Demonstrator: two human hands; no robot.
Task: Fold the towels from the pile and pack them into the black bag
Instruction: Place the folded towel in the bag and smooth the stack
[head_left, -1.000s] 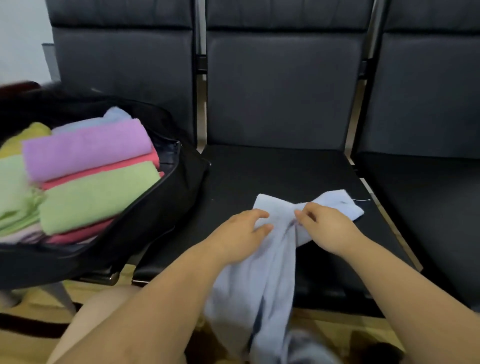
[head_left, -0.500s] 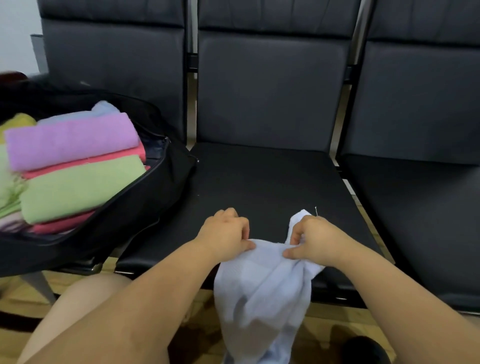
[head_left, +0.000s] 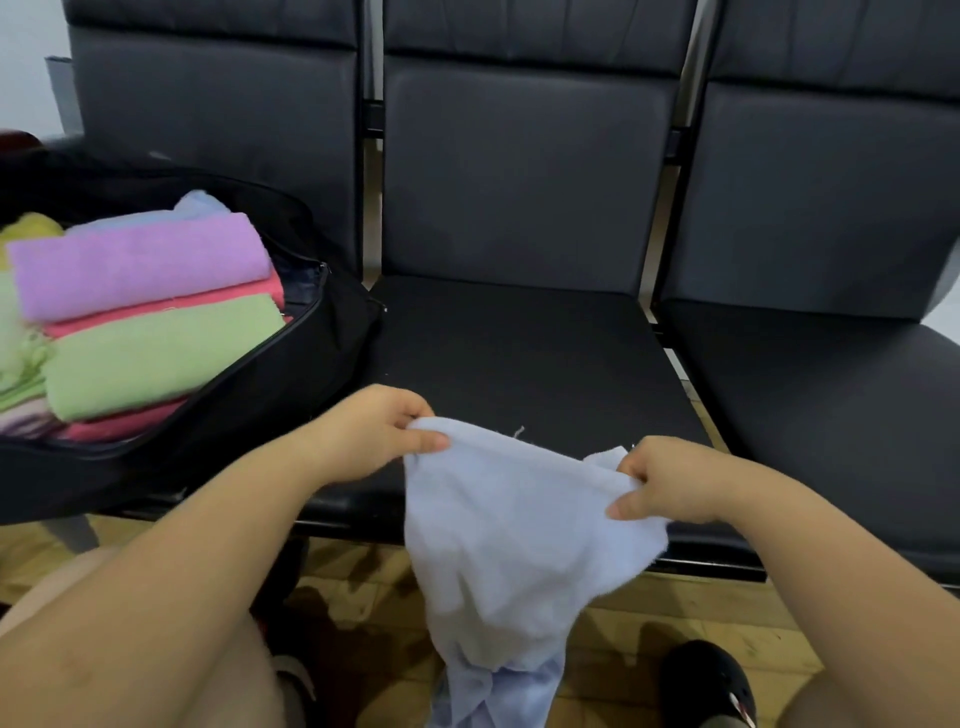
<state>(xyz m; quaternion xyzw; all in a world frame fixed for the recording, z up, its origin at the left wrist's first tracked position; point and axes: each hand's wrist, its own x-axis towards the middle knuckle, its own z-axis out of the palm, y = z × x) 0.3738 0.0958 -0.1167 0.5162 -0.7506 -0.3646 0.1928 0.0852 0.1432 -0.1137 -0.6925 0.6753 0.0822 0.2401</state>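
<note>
A light blue towel (head_left: 511, 540) hangs by its top edge over the front of the middle black seat (head_left: 524, 353), its lower part drooping toward the floor. My left hand (head_left: 382, 434) pinches the towel's upper left corner. My right hand (head_left: 667, 480) pinches its upper right corner, so the edge is stretched between them. The open black bag (head_left: 291, 379) sits on the left seat. It holds folded towels: a purple one (head_left: 137, 265) on top, a pink one under it and a green one (head_left: 156, 353) in front, with other colours behind.
Three black padded chairs stand in a row; the right seat (head_left: 831, 395) is bare. Below lies a yellowish wooden floor (head_left: 675, 618), with a dark shoe (head_left: 704, 680) at the lower right and my knees at both lower corners.
My hands have pulled the towel off the seat toward me and moved apart along its top edge, spreading it wider. The towel was bunched between them a second ago.
</note>
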